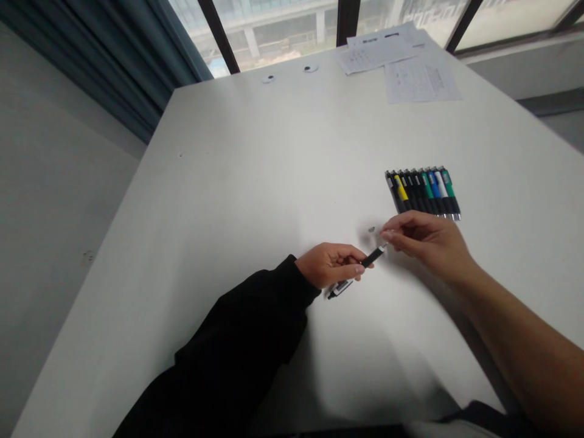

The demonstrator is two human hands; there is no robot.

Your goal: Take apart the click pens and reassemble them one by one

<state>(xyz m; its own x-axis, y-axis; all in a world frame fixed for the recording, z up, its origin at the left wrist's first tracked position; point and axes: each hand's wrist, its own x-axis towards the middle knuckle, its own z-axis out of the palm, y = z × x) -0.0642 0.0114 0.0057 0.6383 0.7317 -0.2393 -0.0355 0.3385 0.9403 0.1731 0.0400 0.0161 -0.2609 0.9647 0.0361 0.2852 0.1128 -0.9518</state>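
- The left hand (331, 264) is curled shut around the barrel of a black pen (373, 257), with the fingers closed over it and the thumb on top.
- The pen lies tilted, held above the desk (228, 182). Its upper end points toward 2 o'clock, and its lower end, with a white-and-silver section, sticks out of the fist toward 8 o'clock.
- The right hand (426, 240) reaches in from 3 o'clock, its fingers drawn together in a loose pinch at the pen's upper end. Its fingertips (387, 234) are touching or just beside that end; I cannot tell which, or whether they grip it.
- A black sleeve (237, 340) covers the left arm, and the right forearm (524, 347) is bare.
- A row of pens (423, 191) lies side by side on the desk, at 1 o'clock from the hands and just beyond the right fingers. The barrels are black, with yellow, green, blue and white parts, and all lie roughly parallel.
- A small round mark (371, 229) sits on the desk just beside the right fingers, too small to name.
- Loose papers (401, 67) lie at the desk's far edge, at 12 o'clock from the row of pens.
- Two round grommets (269, 79) are set near the far edge, at 11 o'clock.
- A window (274, 30) runs beyond the desk, with a blue curtain (114, 67) to its left.
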